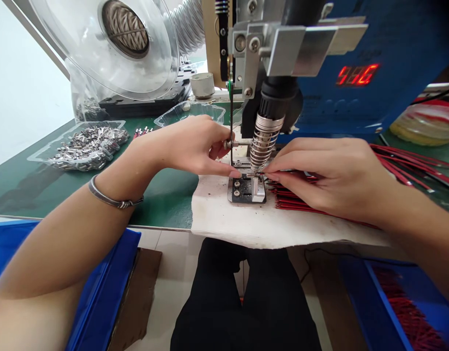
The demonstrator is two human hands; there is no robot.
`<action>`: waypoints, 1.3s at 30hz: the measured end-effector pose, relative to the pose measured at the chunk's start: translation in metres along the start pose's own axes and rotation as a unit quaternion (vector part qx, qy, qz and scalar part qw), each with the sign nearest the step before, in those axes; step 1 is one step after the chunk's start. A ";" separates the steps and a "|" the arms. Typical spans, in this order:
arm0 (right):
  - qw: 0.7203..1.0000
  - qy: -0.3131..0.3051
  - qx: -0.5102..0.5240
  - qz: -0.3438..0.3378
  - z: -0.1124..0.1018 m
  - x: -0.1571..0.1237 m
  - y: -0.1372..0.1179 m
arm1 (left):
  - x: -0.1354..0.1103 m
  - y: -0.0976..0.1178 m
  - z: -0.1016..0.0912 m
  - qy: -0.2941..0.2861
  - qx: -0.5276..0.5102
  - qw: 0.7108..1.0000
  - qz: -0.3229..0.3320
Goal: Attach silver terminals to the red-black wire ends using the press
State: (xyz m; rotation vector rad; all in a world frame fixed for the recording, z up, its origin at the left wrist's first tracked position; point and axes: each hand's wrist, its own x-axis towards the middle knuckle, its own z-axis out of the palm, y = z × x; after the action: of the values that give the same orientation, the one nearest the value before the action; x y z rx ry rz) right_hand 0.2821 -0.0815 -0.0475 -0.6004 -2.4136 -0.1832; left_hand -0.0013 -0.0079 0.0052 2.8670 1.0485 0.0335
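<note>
Your left hand (195,146) has its fingertips pinched together at the metal fixture (246,187), under the nozzle (263,141). Your right hand (330,175) is closed on a red wire (274,176), its end at the fixture. More red wires (297,202) lie on the white cloth (224,219) beneath.

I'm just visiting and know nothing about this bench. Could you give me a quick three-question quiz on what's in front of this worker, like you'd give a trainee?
1. True or false: the tray of small metal parts lies to the left of the left hand.
2. What colour are the wires lying under and beyond the right hand?
3. Where do the fingers of both hands meet? A) at the clear reel B) at the small metal fixture below the coiled nozzle C) over the blue bin

Key: 1 true; 2 red; 3 B.
</note>
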 end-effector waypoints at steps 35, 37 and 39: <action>0.999 0.037 -0.038 0.007 -0.005 -0.003 -0.001 | -0.003 0.002 -0.011 -0.004 -0.057 0.998 -0.021; 0.998 0.049 -0.045 -0.004 -0.013 -0.003 -0.008 | -0.015 0.007 -0.012 0.036 -0.041 0.996 -0.066; 0.997 0.071 -0.041 0.006 -0.021 -0.002 -0.025 | -0.035 0.022 -0.004 0.128 -0.065 0.982 -0.126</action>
State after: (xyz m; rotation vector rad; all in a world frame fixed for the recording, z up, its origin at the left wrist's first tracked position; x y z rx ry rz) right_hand 0.2832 -0.1099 -0.0316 -0.6174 -2.2728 -0.3109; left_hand -0.0146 -0.0468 0.0114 2.6399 1.3916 0.4467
